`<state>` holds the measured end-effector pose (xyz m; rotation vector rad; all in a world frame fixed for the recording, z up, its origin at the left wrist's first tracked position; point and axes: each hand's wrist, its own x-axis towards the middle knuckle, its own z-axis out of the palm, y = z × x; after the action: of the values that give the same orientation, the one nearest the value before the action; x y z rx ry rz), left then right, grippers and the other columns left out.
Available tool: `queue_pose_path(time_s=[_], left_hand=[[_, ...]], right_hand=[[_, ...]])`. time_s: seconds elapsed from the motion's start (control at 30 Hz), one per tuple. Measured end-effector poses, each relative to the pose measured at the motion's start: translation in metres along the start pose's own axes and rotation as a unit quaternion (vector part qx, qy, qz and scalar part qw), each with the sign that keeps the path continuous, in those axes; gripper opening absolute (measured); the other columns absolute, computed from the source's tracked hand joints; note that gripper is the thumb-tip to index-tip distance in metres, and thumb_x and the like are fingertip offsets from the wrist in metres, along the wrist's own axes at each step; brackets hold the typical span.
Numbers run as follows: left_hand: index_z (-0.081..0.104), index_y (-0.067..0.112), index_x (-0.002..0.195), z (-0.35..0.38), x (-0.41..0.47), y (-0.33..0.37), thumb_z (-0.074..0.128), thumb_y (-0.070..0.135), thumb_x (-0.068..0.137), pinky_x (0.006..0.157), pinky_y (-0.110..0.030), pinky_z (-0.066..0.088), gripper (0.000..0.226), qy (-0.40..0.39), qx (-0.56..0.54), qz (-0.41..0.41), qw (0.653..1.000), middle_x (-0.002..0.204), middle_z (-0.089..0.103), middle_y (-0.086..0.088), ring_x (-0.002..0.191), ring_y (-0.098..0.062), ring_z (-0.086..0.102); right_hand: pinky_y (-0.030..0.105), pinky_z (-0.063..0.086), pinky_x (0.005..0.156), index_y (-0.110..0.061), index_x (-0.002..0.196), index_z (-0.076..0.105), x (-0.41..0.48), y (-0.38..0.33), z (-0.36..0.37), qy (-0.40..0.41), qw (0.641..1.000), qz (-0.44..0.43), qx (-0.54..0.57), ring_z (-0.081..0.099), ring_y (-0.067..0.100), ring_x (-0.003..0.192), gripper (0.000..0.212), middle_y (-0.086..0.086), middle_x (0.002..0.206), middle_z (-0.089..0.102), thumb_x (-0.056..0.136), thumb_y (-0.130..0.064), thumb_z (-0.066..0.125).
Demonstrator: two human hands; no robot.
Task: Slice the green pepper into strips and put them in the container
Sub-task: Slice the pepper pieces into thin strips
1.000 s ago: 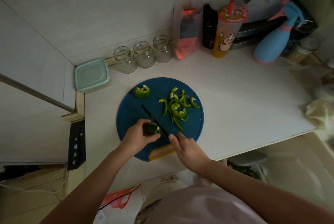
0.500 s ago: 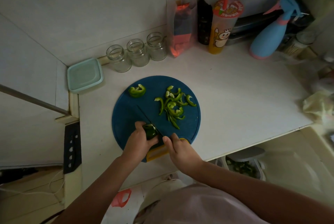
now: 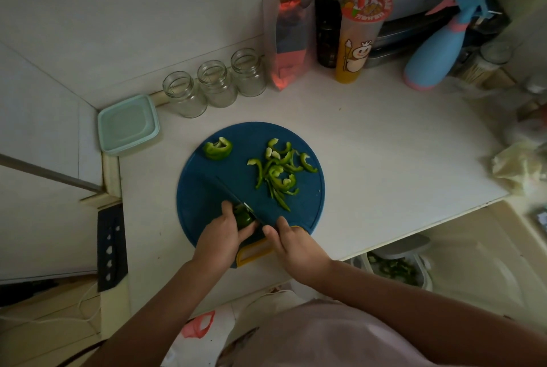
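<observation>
1. your view is dim overall; the white desk (image 3: 370,144) catches the most light.
2. the bottom of your view sits in deep shadow.
3. wide-angle bending curves the edges; the right edge looks smeared.

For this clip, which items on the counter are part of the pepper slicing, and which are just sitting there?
In use: left hand holding the pepper piece, right hand on the knife, cut strips, uncut pepper chunk, blue cutting board.

Idle: three glass jars, mint lidded box, drink cup, spray bottle, dark bottle, clear bag.
</observation>
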<state>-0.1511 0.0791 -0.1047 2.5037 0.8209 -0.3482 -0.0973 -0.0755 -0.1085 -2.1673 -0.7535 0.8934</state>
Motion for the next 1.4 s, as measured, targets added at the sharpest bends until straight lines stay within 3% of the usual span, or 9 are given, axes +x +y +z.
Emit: queue_pose_path(time_s=[0.23,0.4,0.73,0.87,1.03,1.27,1.4], left_hand=[[0.037,0.007,0.117,0.000,0.001,-0.003,0.056,0.050,0.085,0.063,-0.034,0.045,0.057,-0.003,0.050,0.008,0.999,0.093,0.066,-0.015,0.084,-0.031,0.065],[0.037,0.006,0.117,0.003,-0.001,-0.007,0.058,0.046,0.085,0.065,-0.036,0.047,0.055,0.001,0.029,0.011,1.000,0.089,0.065,-0.016,0.082,-0.032,0.065],[0.035,0.005,0.129,0.008,0.001,-0.013,0.060,0.039,0.087,0.072,-0.038,0.047,0.059,0.008,-0.003,0.002,1.000,0.096,0.065,-0.019,0.089,-0.034,0.063],[0.032,0.006,0.133,0.011,0.002,-0.016,0.060,0.040,0.086,0.073,-0.040,0.049,0.065,-0.001,-0.021,-0.001,1.000,0.097,0.065,-0.019,0.090,-0.034,0.063],[0.027,0.007,0.137,0.011,0.004,-0.015,0.059,0.044,0.086,0.070,-0.035,0.045,0.070,-0.012,-0.029,-0.009,0.999,0.098,0.065,-0.017,0.090,-0.033,0.063],[0.037,0.009,0.118,0.012,0.007,-0.018,0.062,0.043,0.084,0.066,-0.037,0.048,0.054,-0.009,-0.047,0.008,0.999,0.091,0.065,-0.015,0.082,-0.032,0.064],[0.036,0.009,0.112,0.010,0.005,-0.017,0.061,0.044,0.085,0.061,-0.030,0.041,0.050,-0.013,-0.048,0.022,0.999,0.090,0.065,-0.011,0.081,-0.029,0.064]], right_hand=[[0.040,0.043,0.067,-0.018,0.092,0.036,0.000,0.001,-0.004,-0.013,1.000,-0.016,0.013,0.050,0.023,0.065,0.030,0.003,0.065,0.047,0.100,-0.045,0.027],[0.042,0.044,0.068,-0.014,0.098,0.039,0.001,0.003,-0.006,-0.030,0.999,-0.024,0.002,0.053,0.027,0.069,0.035,0.010,0.070,0.052,0.100,-0.046,0.025],[0.043,0.044,0.066,-0.019,0.097,0.035,0.006,0.005,-0.006,-0.048,0.998,-0.031,-0.028,0.047,0.021,0.063,0.033,-0.001,0.064,0.045,0.100,-0.049,0.021],[0.044,0.045,0.067,-0.015,0.101,0.038,0.009,0.004,-0.005,-0.050,0.998,-0.022,-0.039,0.054,0.029,0.072,0.038,0.007,0.072,0.052,0.100,-0.049,0.020],[0.036,0.036,0.061,-0.014,0.104,0.037,0.011,0.002,0.002,-0.038,0.995,-0.025,-0.091,0.056,0.033,0.076,0.038,0.001,0.067,0.045,0.100,-0.047,0.019],[0.044,0.046,0.072,-0.020,0.091,0.035,0.019,-0.004,-0.005,-0.064,0.997,0.009,-0.029,0.057,0.032,0.078,0.033,0.000,0.070,0.046,0.100,-0.049,0.021],[0.045,0.047,0.077,-0.018,0.095,0.039,0.029,-0.009,-0.008,-0.088,0.995,0.043,-0.003,0.059,0.033,0.085,0.035,0.006,0.080,0.052,0.100,-0.048,0.023]])
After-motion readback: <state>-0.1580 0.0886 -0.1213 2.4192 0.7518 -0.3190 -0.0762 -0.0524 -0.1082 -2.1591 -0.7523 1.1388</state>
